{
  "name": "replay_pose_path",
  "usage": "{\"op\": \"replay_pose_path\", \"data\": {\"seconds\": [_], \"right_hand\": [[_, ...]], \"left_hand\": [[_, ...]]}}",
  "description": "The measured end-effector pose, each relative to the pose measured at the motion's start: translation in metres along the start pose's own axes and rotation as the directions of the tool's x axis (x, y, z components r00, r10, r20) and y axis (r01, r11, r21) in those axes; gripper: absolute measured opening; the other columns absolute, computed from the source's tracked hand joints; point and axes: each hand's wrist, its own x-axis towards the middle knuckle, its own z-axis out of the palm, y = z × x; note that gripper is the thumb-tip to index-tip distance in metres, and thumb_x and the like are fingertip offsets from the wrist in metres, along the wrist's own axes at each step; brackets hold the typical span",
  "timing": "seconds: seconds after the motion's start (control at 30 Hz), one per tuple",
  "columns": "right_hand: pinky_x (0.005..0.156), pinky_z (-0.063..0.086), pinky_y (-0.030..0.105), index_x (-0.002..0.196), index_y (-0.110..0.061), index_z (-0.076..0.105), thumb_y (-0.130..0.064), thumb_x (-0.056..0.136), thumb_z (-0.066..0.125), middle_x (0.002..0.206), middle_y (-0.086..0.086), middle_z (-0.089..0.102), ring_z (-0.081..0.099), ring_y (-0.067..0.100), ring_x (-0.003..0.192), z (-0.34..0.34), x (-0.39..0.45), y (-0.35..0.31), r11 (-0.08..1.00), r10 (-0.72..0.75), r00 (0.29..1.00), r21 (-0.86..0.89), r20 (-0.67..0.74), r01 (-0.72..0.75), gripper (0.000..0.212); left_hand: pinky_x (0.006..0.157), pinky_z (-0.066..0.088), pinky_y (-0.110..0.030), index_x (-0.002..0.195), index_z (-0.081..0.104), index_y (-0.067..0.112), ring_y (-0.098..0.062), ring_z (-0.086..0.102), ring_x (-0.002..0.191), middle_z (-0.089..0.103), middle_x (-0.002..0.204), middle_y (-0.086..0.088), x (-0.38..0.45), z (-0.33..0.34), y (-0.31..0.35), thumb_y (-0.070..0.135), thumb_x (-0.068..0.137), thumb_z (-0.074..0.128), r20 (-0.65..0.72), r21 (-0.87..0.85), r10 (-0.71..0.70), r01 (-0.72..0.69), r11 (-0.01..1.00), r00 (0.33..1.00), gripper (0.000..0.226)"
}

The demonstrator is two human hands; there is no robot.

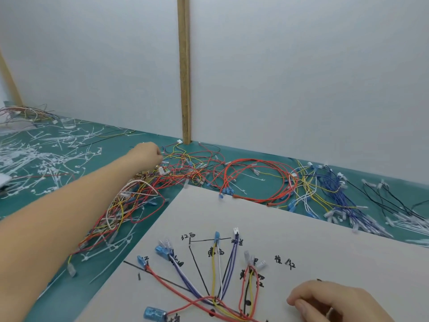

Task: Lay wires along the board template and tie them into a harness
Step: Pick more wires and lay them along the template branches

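- At the near edge, the right hand (334,300) is rested on the board template (301,228), fingers curled loosely with the grip pinching nothing that can be seen; it is judged to be placed there to hold the sheet steady.
- The laid wires (216,282) are fanned from one junction along inked lines and handwritten labels, so each colour is matched to its branch; no tie can be seen on them yet.
- A blue cylindrical part (154,313) is set at one red lead's end.
- Farther off, the left hand (148,154) is stretched into the tangled wire pile (185,173) on the green desk (69,287), seemingly for another wire; whether its grip is closed on one cannot be told.
- White cable ties (46,156) are scattered at far left, within reach for binding.
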Motion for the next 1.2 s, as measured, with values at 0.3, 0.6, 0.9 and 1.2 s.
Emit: {"op": "replay_pose_path", "data": {"seconds": [0.3,0.6,0.9,1.2], "right_hand": [[0.064,0.037,-0.001,0.063,-0.066,0.052,-0.043,0.079,0.06,0.059,-0.046,0.048,0.049,-0.024,0.074,0.002,0.002,0.002,0.985,-0.154,0.988,-0.081,-0.001,0.153,0.029],[0.057,0.04,0.008,0.074,-0.059,0.058,-0.018,0.082,0.064,0.072,-0.023,0.065,0.056,-0.003,0.06,-0.006,-0.001,-0.005,0.992,-0.007,1.0,0.129,-0.017,0.009,0.043],[0.058,0.053,0.023,0.103,-0.044,0.062,-0.03,0.067,0.076,0.089,-0.004,0.068,0.068,0.017,0.069,-0.023,0.028,-0.047,0.616,-0.014,0.994,0.782,-0.108,0.093,0.041],[0.066,0.055,0.021,0.084,-0.022,0.066,-0.001,0.079,0.067,0.09,0.0,0.068,0.063,0.009,0.067,-0.02,0.076,-0.077,0.813,-0.145,0.976,0.543,-0.162,0.211,0.022]], "left_hand": [[0.049,0.033,-0.026,0.098,0.058,-0.006,-0.016,0.04,0.055,0.044,0.064,-0.005,0.006,0.002,0.007,0.018,0.088,0.053,0.149,-0.013,-0.107,0.11,0.994,0.983,0.026],[0.033,0.037,-0.011,0.087,0.047,0.017,0.0,0.046,0.032,0.059,0.082,-0.001,-0.034,-0.112,0.014,0.021,0.096,0.04,-0.319,-0.894,-0.171,-0.236,0.38,0.932,0.012],[0.041,0.038,-0.012,0.069,0.055,0.015,-0.002,0.051,0.042,0.067,0.059,0.007,-0.18,-0.058,0.131,0.022,0.085,0.063,0.106,-0.827,0.623,-0.278,0.488,0.775,0.019],[0.056,0.055,-0.023,0.079,0.049,0.014,-0.015,0.064,0.057,0.071,0.077,-0.001,-0.174,-0.019,0.101,0.015,0.094,0.046,0.166,-0.982,0.527,0.091,0.165,0.833,0.015]]}}
